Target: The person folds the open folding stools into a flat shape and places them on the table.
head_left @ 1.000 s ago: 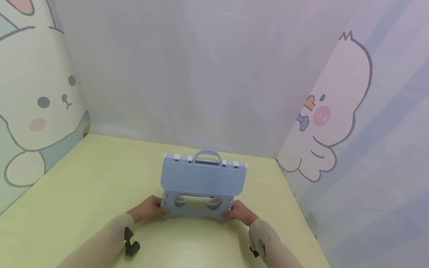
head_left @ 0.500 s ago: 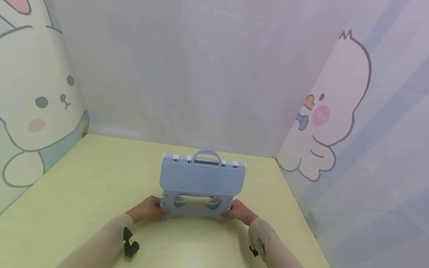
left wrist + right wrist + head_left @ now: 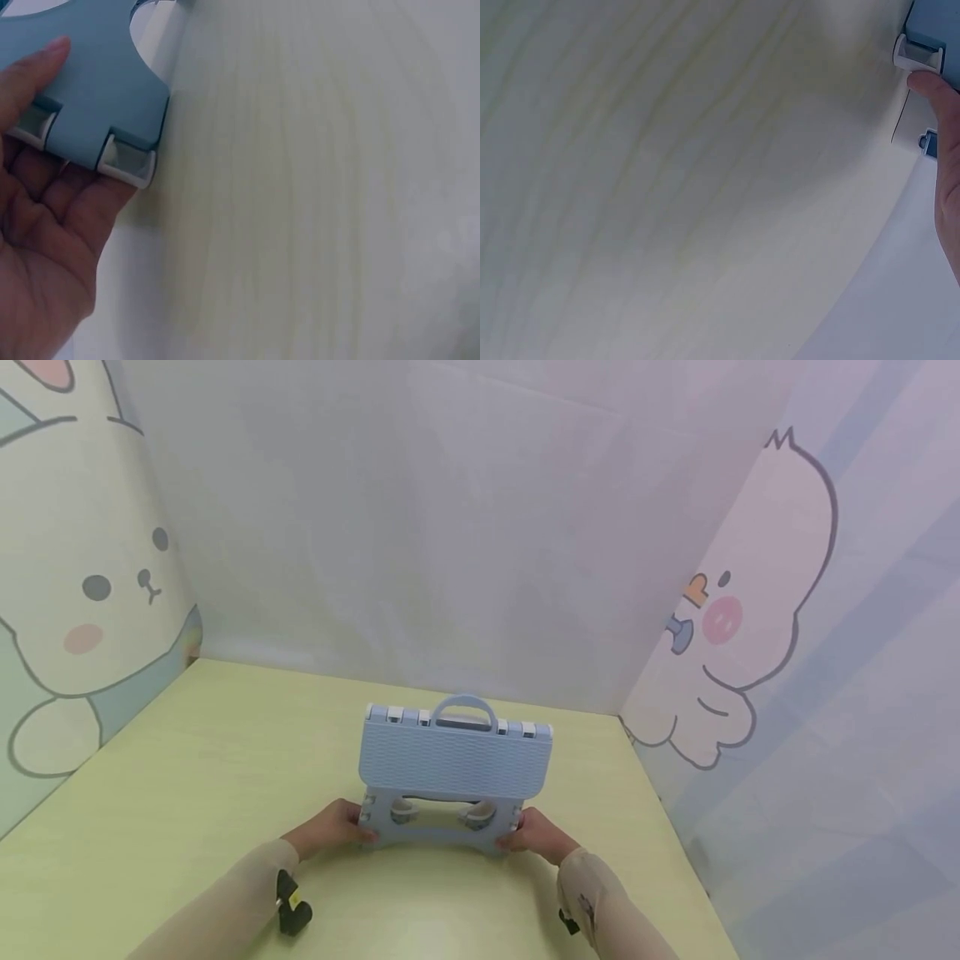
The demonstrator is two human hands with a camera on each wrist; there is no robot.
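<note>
A light blue plastic folding stool [image 3: 453,760] with white hinge parts and a carry handle [image 3: 465,700] on top stands on the table. Its textured top panel faces me, above a leg panel with cut-out openings. My left hand [image 3: 330,828] grips the left edge of the leg panel; in the left wrist view the thumb lies on the blue face [image 3: 97,67] and the fingers reach behind the white hinges. At the opposite edge my right hand [image 3: 542,837] holds the leg panel. The right wrist view catches only its thumb side against a white hinge [image 3: 919,56].
The pale yellow wood-grain table [image 3: 187,760] stretches around the stool. Behind it hangs a plain pale backdrop [image 3: 390,527]. A printed rabbit [image 3: 90,552] is on the left wall, a printed duck [image 3: 757,577] on the right one.
</note>
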